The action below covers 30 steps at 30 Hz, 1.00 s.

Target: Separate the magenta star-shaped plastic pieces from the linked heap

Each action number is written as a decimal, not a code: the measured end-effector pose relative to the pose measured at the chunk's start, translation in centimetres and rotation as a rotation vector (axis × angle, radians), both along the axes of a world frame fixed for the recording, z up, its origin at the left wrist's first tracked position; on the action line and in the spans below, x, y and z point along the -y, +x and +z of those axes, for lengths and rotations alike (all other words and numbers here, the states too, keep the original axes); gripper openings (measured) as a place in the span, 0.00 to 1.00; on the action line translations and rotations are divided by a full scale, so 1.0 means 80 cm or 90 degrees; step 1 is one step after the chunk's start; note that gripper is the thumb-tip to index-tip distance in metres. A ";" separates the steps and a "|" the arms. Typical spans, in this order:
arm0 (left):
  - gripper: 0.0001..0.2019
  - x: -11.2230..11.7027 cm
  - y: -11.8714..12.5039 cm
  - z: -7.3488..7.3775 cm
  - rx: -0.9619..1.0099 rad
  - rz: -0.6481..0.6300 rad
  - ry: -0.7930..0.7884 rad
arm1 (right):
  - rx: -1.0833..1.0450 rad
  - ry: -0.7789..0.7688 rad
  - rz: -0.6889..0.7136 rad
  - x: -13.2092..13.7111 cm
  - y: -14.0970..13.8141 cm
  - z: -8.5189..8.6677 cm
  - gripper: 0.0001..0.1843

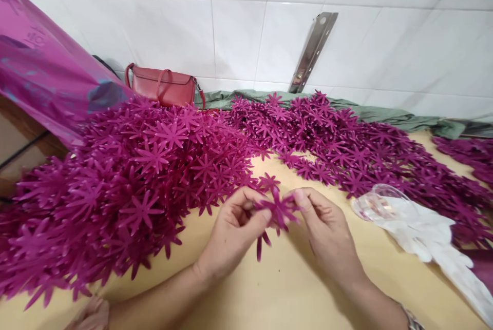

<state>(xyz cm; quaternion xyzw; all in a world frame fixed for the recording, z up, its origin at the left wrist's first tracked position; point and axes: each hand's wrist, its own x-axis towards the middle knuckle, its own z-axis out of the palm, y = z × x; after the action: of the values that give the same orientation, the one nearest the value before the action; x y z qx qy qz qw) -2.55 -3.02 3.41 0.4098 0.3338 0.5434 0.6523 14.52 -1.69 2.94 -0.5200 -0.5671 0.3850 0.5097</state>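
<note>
Between thumb and fingers, my left hand (241, 222) grips a magenta star-shaped flower piece (280, 208) with several narrow petals. The thumb and fingertips of my right hand (327, 225) close on a petal at the right side of the same piece. Below my left fingers another magenta petal shape (262, 247) hangs down; whether it joins the held piece I cannot tell. A large heap of like flower pieces (154, 158) lies to the left of my hands. A loose one (268, 181) rests just beyond my fingers.
Behind lies a second heap of flower pieces (339, 150), stretching right. At right are a clear plastic ring (385, 200) and white petal-like pieces (423, 230). A red handbag (165, 86) and metal strip (314, 53) stand by the tiled wall. Another person's hand (92, 314) shows lower left.
</note>
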 end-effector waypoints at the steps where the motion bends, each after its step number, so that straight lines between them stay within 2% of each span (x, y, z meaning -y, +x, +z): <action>1: 0.11 0.004 0.003 0.001 -0.002 -0.065 -0.008 | -0.024 -0.003 -0.012 0.000 0.002 -0.001 0.18; 3: 0.12 0.009 0.009 -0.002 -0.021 -0.163 -0.045 | -0.049 0.033 -0.055 -0.002 0.006 -0.004 0.20; 4: 0.13 0.010 0.012 -0.006 -0.028 -0.187 -0.072 | -0.051 0.063 -0.075 -0.003 0.008 -0.006 0.21; 7: 0.14 0.005 0.022 -0.021 -0.003 -0.168 -0.131 | -0.021 0.147 -0.087 -0.005 0.012 -0.010 0.23; 9: 0.14 0.000 0.025 -0.031 0.016 -0.089 -0.134 | 0.034 0.198 -0.073 -0.005 0.013 -0.009 0.22; 12: 0.11 -0.008 0.019 -0.039 -0.028 0.084 -0.100 | 0.123 0.252 -0.049 -0.003 0.012 -0.007 0.18; 15: 0.09 -0.018 0.003 -0.037 -0.091 0.246 -0.044 | 0.152 0.273 -0.046 -0.003 0.010 -0.006 0.16; 18: 0.09 -0.026 -0.009 -0.030 -0.103 0.323 -0.005 | 0.164 0.271 -0.048 -0.004 0.010 -0.007 0.14; 20: 0.10 -0.025 -0.009 -0.024 -0.102 0.304 0.003 | 0.170 0.263 -0.048 -0.003 0.009 -0.009 0.13; 22: 0.11 -0.020 -0.005 -0.019 -0.100 0.240 -0.008 | 0.160 0.246 -0.033 -0.003 0.008 -0.011 0.11; 24: 0.13 -0.013 0.001 -0.016 -0.092 0.159 -0.029 | 0.121 0.202 0.007 -0.003 0.005 -0.013 0.16; 26: 0.14 -0.007 0.005 -0.014 -0.078 0.106 -0.049 | 0.058 0.135 0.055 -0.003 0.001 -0.015 0.24; 27: 0.14 -0.005 0.006 -0.014 -0.073 0.086 -0.057 | 0.028 0.102 0.073 -0.004 -0.001 -0.016 0.24; 30: 0.14 -0.002 0.006 -0.015 -0.058 0.048 -0.065 | -0.034 0.039 0.082 -0.005 -0.004 -0.017 0.11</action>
<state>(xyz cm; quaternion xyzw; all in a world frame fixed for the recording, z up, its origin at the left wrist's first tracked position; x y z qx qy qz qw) -2.06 -2.83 2.21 0.3875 0.4058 0.5304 0.6355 14.16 -1.30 1.61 -0.4561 -0.5971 0.4130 0.5147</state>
